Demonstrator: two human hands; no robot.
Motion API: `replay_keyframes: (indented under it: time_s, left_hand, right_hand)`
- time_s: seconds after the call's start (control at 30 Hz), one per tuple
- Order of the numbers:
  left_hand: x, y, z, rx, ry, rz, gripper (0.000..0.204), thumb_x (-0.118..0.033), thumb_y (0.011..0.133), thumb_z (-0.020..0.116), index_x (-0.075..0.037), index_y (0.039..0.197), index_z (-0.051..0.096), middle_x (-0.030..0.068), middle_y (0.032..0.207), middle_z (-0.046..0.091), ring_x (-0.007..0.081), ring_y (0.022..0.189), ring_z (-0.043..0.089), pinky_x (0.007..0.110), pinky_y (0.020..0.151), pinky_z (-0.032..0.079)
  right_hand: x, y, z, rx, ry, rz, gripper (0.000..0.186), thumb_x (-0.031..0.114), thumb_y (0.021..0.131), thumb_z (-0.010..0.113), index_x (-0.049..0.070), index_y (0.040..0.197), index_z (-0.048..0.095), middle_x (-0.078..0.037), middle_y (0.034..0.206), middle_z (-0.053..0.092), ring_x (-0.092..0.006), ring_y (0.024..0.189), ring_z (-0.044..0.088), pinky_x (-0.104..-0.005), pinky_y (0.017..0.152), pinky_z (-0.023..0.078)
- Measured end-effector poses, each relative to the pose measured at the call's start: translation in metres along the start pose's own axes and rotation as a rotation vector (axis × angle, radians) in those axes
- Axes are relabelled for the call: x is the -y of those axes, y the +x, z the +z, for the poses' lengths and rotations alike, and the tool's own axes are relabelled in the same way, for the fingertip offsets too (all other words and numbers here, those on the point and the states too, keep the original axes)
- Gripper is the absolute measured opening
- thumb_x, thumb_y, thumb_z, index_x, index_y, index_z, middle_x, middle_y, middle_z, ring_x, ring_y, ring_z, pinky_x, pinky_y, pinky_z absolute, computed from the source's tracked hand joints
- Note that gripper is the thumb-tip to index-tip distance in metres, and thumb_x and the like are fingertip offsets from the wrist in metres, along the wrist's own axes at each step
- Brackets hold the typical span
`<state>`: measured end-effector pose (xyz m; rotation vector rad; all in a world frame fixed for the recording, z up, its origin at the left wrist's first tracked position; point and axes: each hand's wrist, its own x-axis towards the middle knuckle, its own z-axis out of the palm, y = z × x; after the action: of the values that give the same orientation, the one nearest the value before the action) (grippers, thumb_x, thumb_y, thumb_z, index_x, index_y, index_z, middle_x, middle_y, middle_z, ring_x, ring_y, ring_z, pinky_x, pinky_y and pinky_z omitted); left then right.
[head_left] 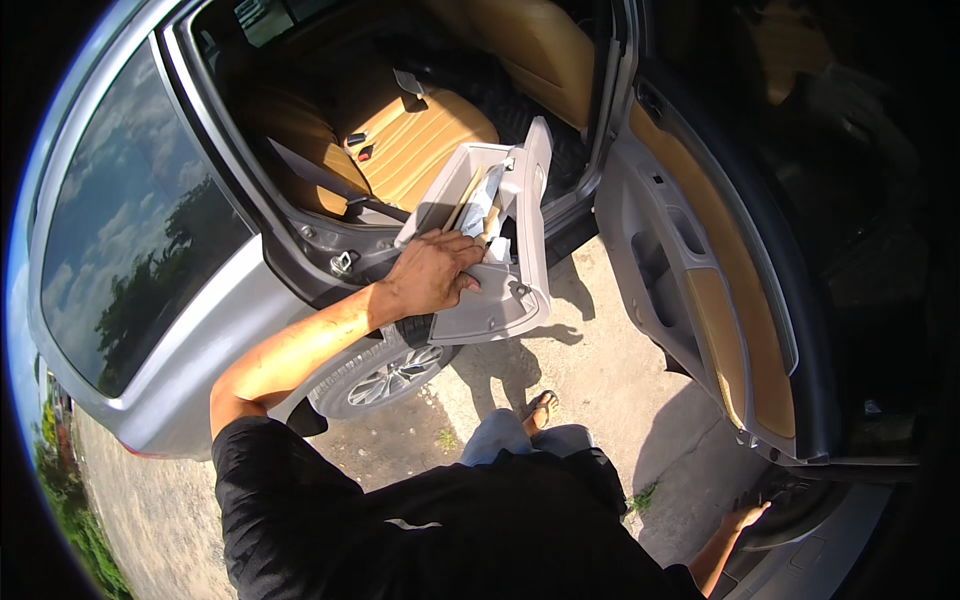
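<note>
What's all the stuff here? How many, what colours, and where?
Car: one, silver, left to centre.
Rear side window: one, dark, left.
Rear door: one, grey and tan, right, open.
Seats: at least two, tan, inside car.
Glove box: one, grey, centre.
Papers or packets: several, whitish, inside it.
Alloy wheel: one, silver, left of centre.
Ground: one stretch, pale, underfoot.
Plants: several, green, left edge.
Sandal: one, dark, on the ground.
Shirt: one, black, bottom.
Shorts: one pair, pale blue, bottom.
Left hand: one, bare, gripping glove box.
Right hand: one, bare, lower right.
</note>
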<state>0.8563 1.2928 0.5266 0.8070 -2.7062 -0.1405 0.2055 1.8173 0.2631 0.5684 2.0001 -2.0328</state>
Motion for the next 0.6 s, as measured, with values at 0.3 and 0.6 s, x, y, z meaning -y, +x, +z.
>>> replay_keyframes:
  time_s: [0.3, 0.6]
  left_hand:
    - [-0.144, -0.202, -0.016, 0.138, -0.051, 0.008, 0.027, -0.020, 0.074, 0.076, -0.009, 0.096, 0.063, 0.0028, 0.088, 0.058, 0.0217, 0.090, 0.058, 0.035, 0.078, 0.044]
    - [-0.305, -0.423, 0.029, 0.401, -0.110, -0.322, 0.030, -0.019, 0.074, 0.075, -0.012, 0.102, 0.065, 0.0012, 0.091, 0.061, 0.0198, 0.090, 0.060, 0.035, 0.079, 0.042]
  right_hand:
    - [0.126, -0.071, 0.115, 0.482, 0.161, -0.882, 0.059, 0.041, 0.102, 0.044, 0.006, 0.150, 0.038, -0.010, 0.146, 0.048, -0.0236, 0.134, 0.045, -0.0402, 0.114, 0.034]
    - [0.040, -0.193, 0.087, 0.095, -0.149, -0.767, 0.067, 0.048, 0.104, 0.041, -0.012, 0.088, 0.066, -0.018, 0.081, 0.070, -0.0270, 0.072, 0.058, -0.0408, 0.077, 0.047]
